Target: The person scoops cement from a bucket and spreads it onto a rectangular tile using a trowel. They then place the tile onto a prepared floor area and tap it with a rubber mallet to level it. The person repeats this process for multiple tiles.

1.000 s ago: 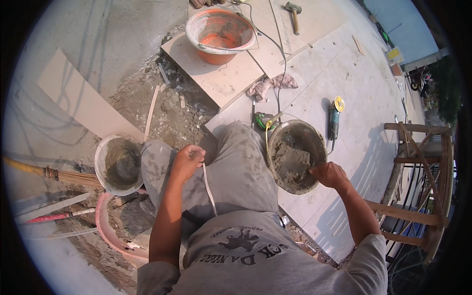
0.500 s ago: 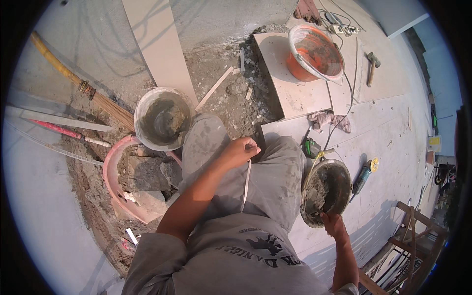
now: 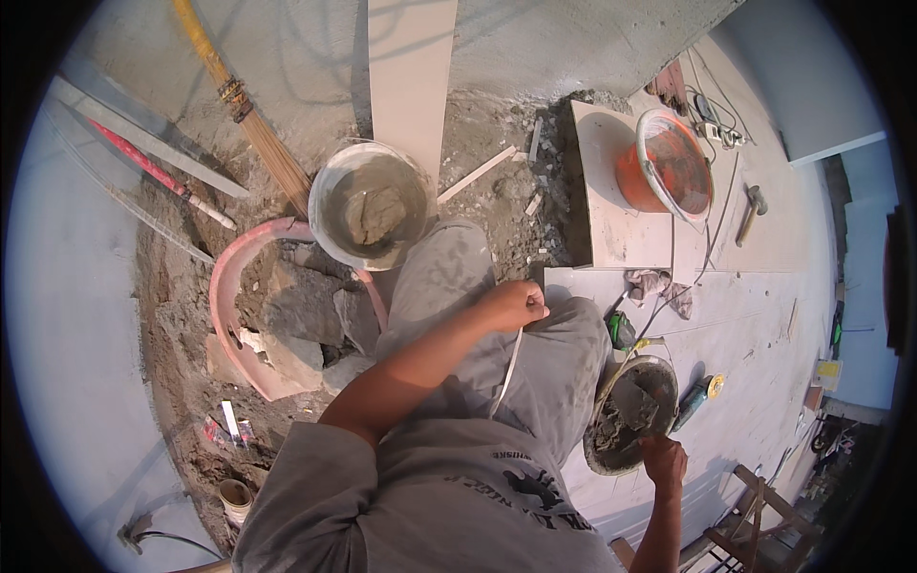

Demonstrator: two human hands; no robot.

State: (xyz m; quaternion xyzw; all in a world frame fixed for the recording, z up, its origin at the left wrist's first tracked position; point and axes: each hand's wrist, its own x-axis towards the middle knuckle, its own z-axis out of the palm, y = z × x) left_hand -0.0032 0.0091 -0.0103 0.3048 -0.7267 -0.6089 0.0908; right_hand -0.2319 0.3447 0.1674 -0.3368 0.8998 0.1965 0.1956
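Note:
My left hand (image 3: 517, 307) is closed in a fist over my lap, beside the right knee. Its palm side is hidden, so I cannot make out what is inside; a pale drawstring (image 3: 507, 374) runs from just below it toward my waist. At the near rim of a dark bucket (image 3: 589, 447), my right hand (image 3: 662, 460) is closed around what looks like a trowel (image 3: 632, 403). The trowel's grey, mortar-coated blade lies over wet mortar (image 3: 611, 435) in the bucket, and its handle is mostly hidden by my fingers.
A pale bucket (image 3: 321, 222) with mortar stands by my left knee, beside a curved pink rim (image 3: 225, 296). Further right are an orange bucket (image 3: 638, 186) on tiles, a hammer (image 3: 752, 214), a cloth (image 3: 651, 286), an angle grinder (image 3: 693, 406) and a cable. Rubble lies ahead.
The view has turned, so most things sit further right in it. My left fist stays over my lap. My right hand stays at the dark bucket, where the flat blade now shows more.

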